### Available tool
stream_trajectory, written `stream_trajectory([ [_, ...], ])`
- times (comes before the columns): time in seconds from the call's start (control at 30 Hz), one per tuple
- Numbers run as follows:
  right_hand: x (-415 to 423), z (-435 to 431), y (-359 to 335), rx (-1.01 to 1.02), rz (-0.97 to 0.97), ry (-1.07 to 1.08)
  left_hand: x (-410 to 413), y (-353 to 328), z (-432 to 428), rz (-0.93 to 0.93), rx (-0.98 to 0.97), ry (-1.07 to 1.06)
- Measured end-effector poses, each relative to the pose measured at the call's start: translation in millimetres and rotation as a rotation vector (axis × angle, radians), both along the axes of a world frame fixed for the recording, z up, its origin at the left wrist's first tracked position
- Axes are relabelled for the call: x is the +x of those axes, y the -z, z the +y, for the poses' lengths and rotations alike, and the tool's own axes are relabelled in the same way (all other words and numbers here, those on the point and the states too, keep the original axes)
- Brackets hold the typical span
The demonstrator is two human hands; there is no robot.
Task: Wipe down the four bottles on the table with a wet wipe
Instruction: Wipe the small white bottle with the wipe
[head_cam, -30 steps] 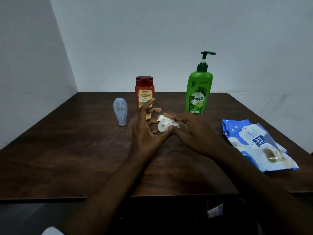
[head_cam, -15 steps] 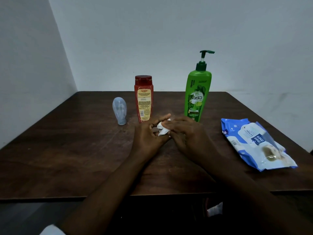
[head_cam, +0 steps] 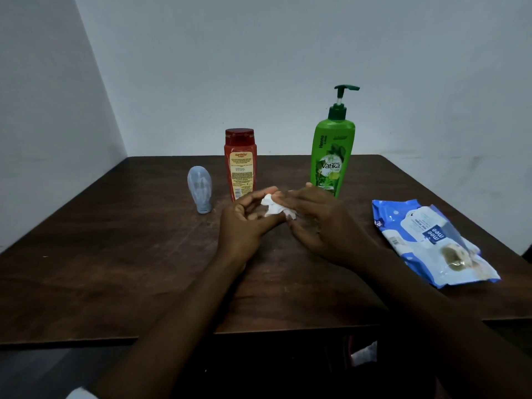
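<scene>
One crumpled white wet wipe (head_cam: 272, 208) is held between the two hands over the middle of the desk (head_cam: 115, 254), in front of the red bottle (head_cam: 240, 165) and the green pump bottle (head_cam: 332, 156). The left hand (head_cam: 244, 223) has its palm turned toward the right, with the fingers curled under the wipe and the thumb stretched over its top, so it cups the wipe's left part. The right hand (head_cam: 319, 223) comes in from the other side, back upward, and its gathered fingertips pinch the wipe's right end. A small white corner of the wipe shows below those fingers. The fingertips of the two hands meet around the wipe. Both bare forearms reach forward from the near edge and converge. Whether the hands rest on the desk or hang just above it cannot be told.

Three bottles stand upright behind the hands. The red one, its printed label facing the camera, is just beyond the left fingers. The green one is beyond the right hand, its pump nozzle pointing right. A small pale blue bottle (head_cam: 200, 188) stands on its cap to the left of the red one, apart from it. A blue-and-white wipes pack (head_cam: 426, 240) lies flat well to the right, near the desk's right edge
</scene>
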State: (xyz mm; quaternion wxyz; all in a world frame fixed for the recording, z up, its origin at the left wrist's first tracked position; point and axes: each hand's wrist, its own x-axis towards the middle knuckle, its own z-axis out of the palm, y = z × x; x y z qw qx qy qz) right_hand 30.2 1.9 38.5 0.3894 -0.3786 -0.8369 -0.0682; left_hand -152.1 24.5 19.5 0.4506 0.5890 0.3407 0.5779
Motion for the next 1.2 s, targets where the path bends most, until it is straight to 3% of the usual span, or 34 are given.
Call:
stream_trajectory([
  [0.13,4.1,4.9,-2.2,0.043,0.033,0.003,0.5,-2.6,0.0,-0.167,-0.148,0.127],
  [0.33,-6.9,2.5,-1.4,-0.051,0.342,0.094,0.0,-6.0,-0.1,-0.241,-0.218,0.226],
  [0.6,-17.7,4.5,2.3,-0.181,0.563,0.154,4.3,-8.8,-3.7,-0.168,-0.162,0.242],
  [0.83,-22.6,-1.5,4.7,-0.081,0.64,0.204,5.6,-7.7,-5.0,-0.015,-0.1,0.265],
  [0.97,-27.0,-1.3,10.1,0.075,0.559,0.231,6.2,-3.8,-3.4,0.008,-0.105,0.22],
  [1.2,-28.5,0.4,16.4,0.211,0.09,0.244,4.2,-1.9,-1.9,0.077,-0.101,0.177],
])
